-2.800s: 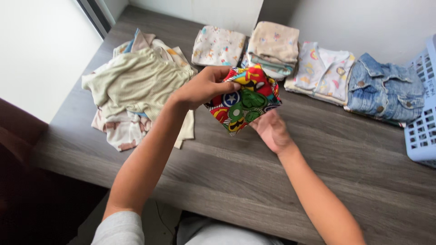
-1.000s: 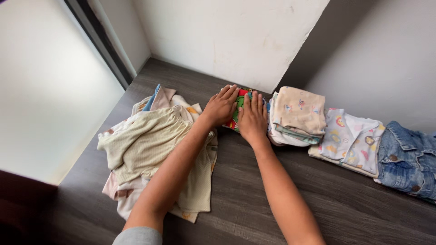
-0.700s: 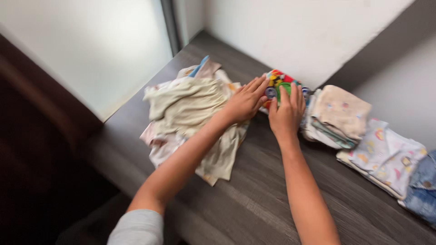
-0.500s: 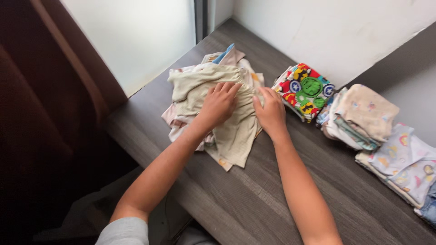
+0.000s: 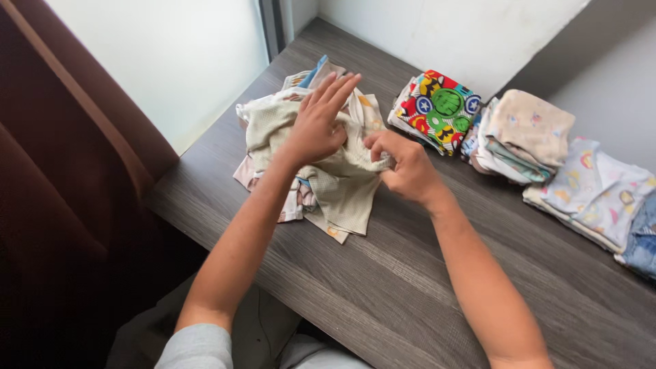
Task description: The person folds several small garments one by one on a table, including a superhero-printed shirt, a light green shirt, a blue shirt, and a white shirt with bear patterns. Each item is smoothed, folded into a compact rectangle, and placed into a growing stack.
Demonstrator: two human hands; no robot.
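A person is standing at a dark wooden surface (image 5: 383, 287), sorting small clothes. The left hand (image 5: 316, 126) is resting on a loose heap of unfolded clothes (image 5: 273, 178) at the far left, fingers spread and extended. The right hand (image 5: 403, 167) is closed, pinching the edge of a pale green garment (image 5: 342, 184) on top of that heap. The garment is lying crumpled, its long axis running roughly from far left to near right. To the right, four folded items are already lined up: a bright cartoon-print piece (image 5: 437, 109), a beige stack (image 5: 523, 133), a white patterned top (image 5: 594, 195) and denim (image 5: 642, 239). The heap remains unfolded.
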